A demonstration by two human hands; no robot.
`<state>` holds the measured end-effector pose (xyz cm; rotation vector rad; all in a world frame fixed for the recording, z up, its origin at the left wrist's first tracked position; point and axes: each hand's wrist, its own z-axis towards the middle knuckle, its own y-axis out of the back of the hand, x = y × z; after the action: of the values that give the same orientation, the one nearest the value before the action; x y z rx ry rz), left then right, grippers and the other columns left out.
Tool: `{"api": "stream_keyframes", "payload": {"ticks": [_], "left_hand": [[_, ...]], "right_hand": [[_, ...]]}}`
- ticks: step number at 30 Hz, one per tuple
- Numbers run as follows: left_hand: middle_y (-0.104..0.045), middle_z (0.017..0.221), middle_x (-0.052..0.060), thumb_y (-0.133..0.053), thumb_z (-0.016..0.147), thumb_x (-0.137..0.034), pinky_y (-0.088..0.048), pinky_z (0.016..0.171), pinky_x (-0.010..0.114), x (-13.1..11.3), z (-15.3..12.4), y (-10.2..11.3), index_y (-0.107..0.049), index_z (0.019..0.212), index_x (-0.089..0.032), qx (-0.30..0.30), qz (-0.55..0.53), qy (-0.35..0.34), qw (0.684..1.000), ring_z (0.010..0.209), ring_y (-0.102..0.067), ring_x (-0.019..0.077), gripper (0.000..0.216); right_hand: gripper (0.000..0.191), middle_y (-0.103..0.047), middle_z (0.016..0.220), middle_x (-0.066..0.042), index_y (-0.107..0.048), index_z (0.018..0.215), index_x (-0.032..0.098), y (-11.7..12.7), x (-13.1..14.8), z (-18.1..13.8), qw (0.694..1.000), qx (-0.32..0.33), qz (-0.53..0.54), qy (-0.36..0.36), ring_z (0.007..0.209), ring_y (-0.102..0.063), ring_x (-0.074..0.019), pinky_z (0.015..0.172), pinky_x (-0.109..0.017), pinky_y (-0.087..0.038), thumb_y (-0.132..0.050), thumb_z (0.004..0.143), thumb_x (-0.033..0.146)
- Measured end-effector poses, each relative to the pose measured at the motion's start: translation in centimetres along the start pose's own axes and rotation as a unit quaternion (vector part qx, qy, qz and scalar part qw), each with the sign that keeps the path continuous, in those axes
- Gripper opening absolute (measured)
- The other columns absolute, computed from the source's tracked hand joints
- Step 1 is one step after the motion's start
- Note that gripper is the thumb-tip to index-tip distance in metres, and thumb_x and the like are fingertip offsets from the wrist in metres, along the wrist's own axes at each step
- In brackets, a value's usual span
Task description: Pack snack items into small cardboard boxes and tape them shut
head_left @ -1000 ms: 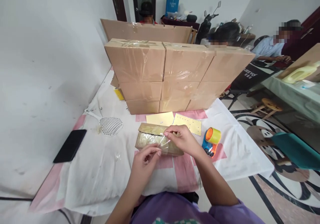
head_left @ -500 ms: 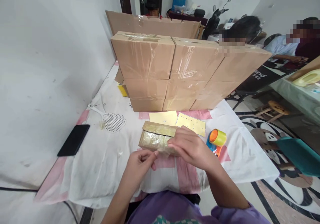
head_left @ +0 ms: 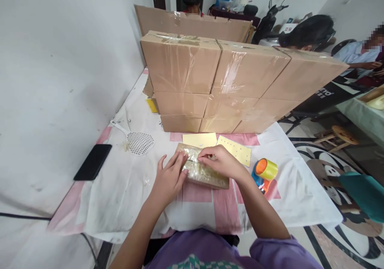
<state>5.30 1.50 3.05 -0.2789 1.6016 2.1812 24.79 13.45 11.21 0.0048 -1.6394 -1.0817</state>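
Note:
A small brown box (head_left: 207, 175) wrapped in shiny clear tape lies on the white and pink cloth (head_left: 126, 193) in front of me. My left hand (head_left: 168, 177) rests on the box's left end with fingers stretched out flat. My right hand (head_left: 220, 161) lies on top of the box, fingertips pressed together on the tape near the far edge. Just right of my right wrist sits a tape dispenser (head_left: 263, 173) with a yellow roll and orange and blue body.
Two yellow cards (head_left: 237, 150) lie behind the small box. A wall of taped cardboard cartons (head_left: 216, 85) stands at the back. A black phone (head_left: 93, 167) and a perforated white swatter (head_left: 138, 143) lie left. Other people sit behind the cartons and at right.
The left hand went from pinching a tape strip in front of the box to lying flat on its left end. The right hand slid across the top.

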Motion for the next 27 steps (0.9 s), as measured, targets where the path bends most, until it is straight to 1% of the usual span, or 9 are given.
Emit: {"api": "stream_keyframes", "payload": {"ticks": [2, 6, 8, 13, 14, 16, 18, 22, 27], "left_hand": [[-0.062, 0.145, 0.011, -0.034, 0.107, -0.029, -0.021, 0.119, 0.057, 0.0, -0.2, -0.4, -0.021, 0.162, -0.019, 0.016, -0.001, 0.006, 1.000, 0.150, -0.037, 0.0275, 0.057], [-0.053, 0.153, 0.006, -0.048, 0.103, -0.040, -0.016, 0.120, 0.062, 0.0, -0.9, -0.5, -0.054, 0.146, -0.033, 0.010, 0.026, -0.038, 0.999, 0.154, -0.029, 0.0343, 0.043], [-0.048, 0.158, 0.006, -0.056, 0.100, -0.043, -0.015, 0.122, 0.062, 0.2, -1.2, -0.6, -0.063, 0.136, -0.035, 0.000, 0.035, -0.078, 0.996, 0.154, -0.029, 0.0351, 0.038], [-0.057, 0.151, 0.003, -0.056, 0.101, -0.033, -0.006, 0.126, 0.057, 0.6, -1.6, -1.2, -0.065, 0.132, -0.033, -0.022, 0.028, -0.120, 0.992, 0.151, -0.036, 0.0274, 0.032], [-0.058, 0.149, 0.003, -0.056, 0.101, -0.032, -0.006, 0.126, 0.056, 0.6, -1.7, -1.4, -0.065, 0.131, -0.033, -0.028, 0.023, -0.121, 0.992, 0.150, -0.038, 0.0264, 0.031], [-0.060, 0.147, 0.002, -0.057, 0.101, -0.031, -0.007, 0.126, 0.054, 0.6, -1.9, -1.7, -0.066, 0.129, -0.032, -0.045, 0.013, -0.119, 0.992, 0.148, -0.041, 0.0254, 0.030], [-0.064, 0.143, 0.002, -0.055, 0.101, -0.025, -0.009, 0.126, 0.052, 0.6, -2.1, -2.0, -0.066, 0.128, -0.031, -0.067, 0.006, -0.120, 0.991, 0.146, -0.045, 0.0236, 0.030], [-0.071, 0.133, 0.000, -0.048, 0.101, -0.012, -0.006, 0.126, 0.051, 0.4, -2.2, -2.7, -0.066, 0.127, -0.031, -0.092, 0.015, -0.151, 0.984, 0.141, -0.050, 0.0181, 0.037], [-0.072, 0.130, -0.001, -0.054, 0.098, -0.015, -0.012, 0.124, 0.046, -0.6, -1.9, -3.8, -0.068, 0.123, -0.032, -0.096, 0.020, -0.163, 0.982, 0.130, -0.058, 0.0163, 0.034]], "right_hand": [[0.017, -0.071, 0.073, 0.001, -0.074, 0.083, 0.019, -0.7, -1.1, 0.7, 0.998, 0.006, -0.043, -0.037, 0.067, -0.062, -0.0132, 0.066, -0.024, -0.042, -0.060, 0.094, 0.017], [0.016, -0.072, 0.080, -0.002, -0.073, 0.085, 0.019, -1.5, -1.9, 1.2, 0.992, 0.001, -0.107, -0.073, 0.073, -0.062, -0.0151, 0.069, -0.025, -0.040, -0.059, 0.093, 0.017], [0.014, -0.071, 0.080, -0.002, -0.072, 0.087, 0.019, -1.7, -1.8, 1.2, 0.989, 0.013, -0.126, -0.079, 0.074, -0.061, -0.0154, 0.069, -0.025, -0.039, -0.060, 0.094, 0.018], [0.009, -0.069, 0.085, -0.005, -0.068, 0.091, 0.020, -1.7, -1.4, 1.2, 0.967, 0.024, -0.242, -0.074, 0.082, -0.063, -0.0206, 0.071, -0.029, -0.038, -0.064, 0.094, 0.028], [0.015, -0.070, 0.093, -0.008, -0.067, 0.098, 0.020, -1.5, -1.4, 1.3, 0.959, 0.004, -0.271, -0.085, 0.089, -0.064, -0.0237, 0.073, -0.030, -0.039, -0.069, 0.091, 0.033], [0.048, -0.069, 0.109, -0.014, -0.061, 0.116, 0.017, -1.1, -1.8, 1.4, 0.942, -0.042, -0.304, -0.133, 0.103, -0.063, -0.0304, 0.075, -0.032, -0.041, -0.080, 0.081, 0.044], [0.068, -0.067, 0.115, -0.016, -0.055, 0.124, 0.016, -0.6, -2.4, 1.4, 0.931, -0.066, -0.301, -0.194, 0.106, -0.062, -0.0330, 0.074, -0.033, -0.041, -0.085, 0.073, 0.051], [0.049, -0.071, 0.103, -0.010, -0.059, 0.111, 0.020, -0.5, -3.4, 1.0, 0.936, -0.058, -0.246, -0.246, 0.092, -0.066, -0.0273, 0.070, -0.031, -0.039, -0.076, 0.081, 0.054], [0.033, -0.073, 0.094, -0.004, -0.063, 0.093, 0.023, -1.4, -4.2, 0.1, 0.949, -0.063, -0.185, -0.248, 0.086, -0.066, -0.0229, 0.069, -0.029, -0.038, -0.067, 0.085, 0.055]]}}
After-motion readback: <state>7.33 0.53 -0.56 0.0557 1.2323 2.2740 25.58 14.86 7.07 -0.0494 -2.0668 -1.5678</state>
